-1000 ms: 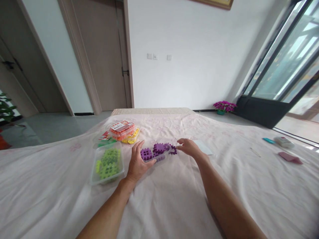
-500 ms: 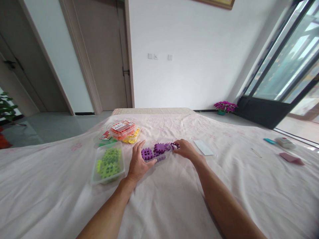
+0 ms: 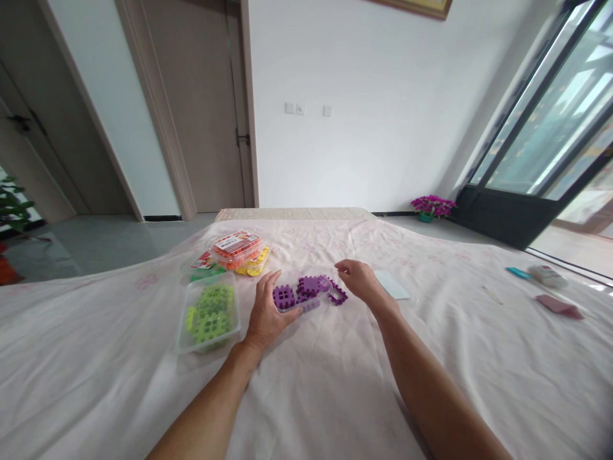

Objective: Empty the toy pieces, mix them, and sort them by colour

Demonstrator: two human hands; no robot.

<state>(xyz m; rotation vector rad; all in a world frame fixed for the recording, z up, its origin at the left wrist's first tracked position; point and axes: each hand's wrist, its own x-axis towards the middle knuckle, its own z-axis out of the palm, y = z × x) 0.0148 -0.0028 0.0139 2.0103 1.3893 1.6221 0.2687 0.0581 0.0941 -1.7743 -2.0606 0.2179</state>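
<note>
A clear plastic box (image 3: 313,306) of purple interlocking toy blocks (image 3: 309,285) sits on the cloth in front of me. My left hand (image 3: 268,306) grips its left end, thumb along the near side and fingers behind. A hollow purple square block (image 3: 339,294) leans at the box's right end. Just right of and above that block is my right hand (image 3: 357,279), its fingers bent and slightly apart, with nothing seen in them. A translucent box (image 3: 182,322) of lime-green blocks (image 3: 211,313) stands left of my left hand.
Behind the green box, clear packs of orange blocks (image 3: 237,248) and yellow blocks (image 3: 253,263) are stacked. A clear lid with a white card (image 3: 393,285) lies right of my right hand. Farther right are a blue item (image 3: 518,273), a white object (image 3: 548,275) and a pink piece (image 3: 559,305).
My right hand has let go of the hollow purple block and drawn slightly up and away. That block now rests at the box's right end. My left hand keeps its hold.
</note>
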